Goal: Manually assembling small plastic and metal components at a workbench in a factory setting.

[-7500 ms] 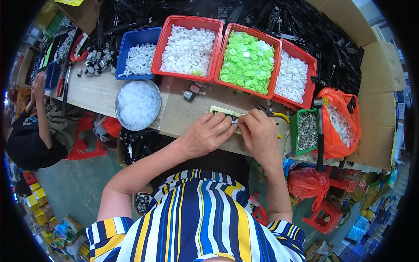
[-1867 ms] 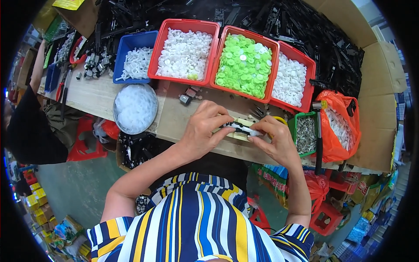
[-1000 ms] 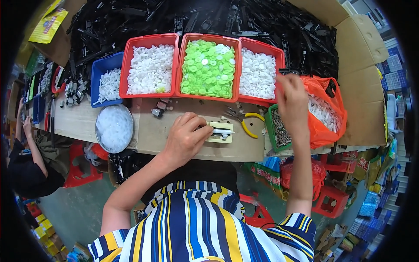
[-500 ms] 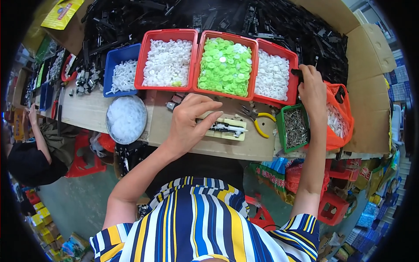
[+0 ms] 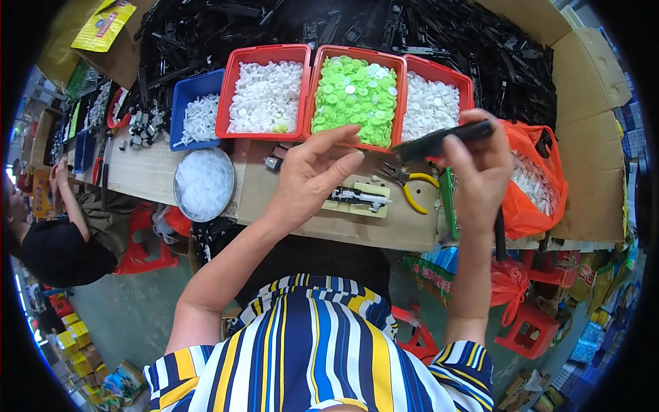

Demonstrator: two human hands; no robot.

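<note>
My right hand [image 5: 478, 172] is raised in front of the right-hand red bin, fingers closed around a long black plastic part [image 5: 439, 141]. The part points leftward and tilts slightly. My left hand [image 5: 307, 180] hovers over the board, thumb and forefinger apart, with nothing visible between them. Just beneath and right of it lies a cream fixture block [image 5: 376, 210] carrying a black-and-white assembly [image 5: 358, 198]. Yellow-handled pliers [image 5: 417, 192] rest to the right of the block. A small dark-and-silver metal part [image 5: 274, 159] lies left of my left hand.
Red bins hold white pieces [image 5: 264, 96] and green discs [image 5: 357, 99]; a blue bin [image 5: 181, 113] stands left. A round dish [image 5: 204, 184] sits nearby. An orange bag [image 5: 542, 218] stands right, partly behind my forearm. Black parts [image 5: 343, 24] are heaped behind. Another person [image 5: 62, 240] sits left.
My right hand has come left and nearer from the black heap's edge, bringing the long black part into full view. My left hand has lifted slightly, with thumb and forefinger still apart.
</note>
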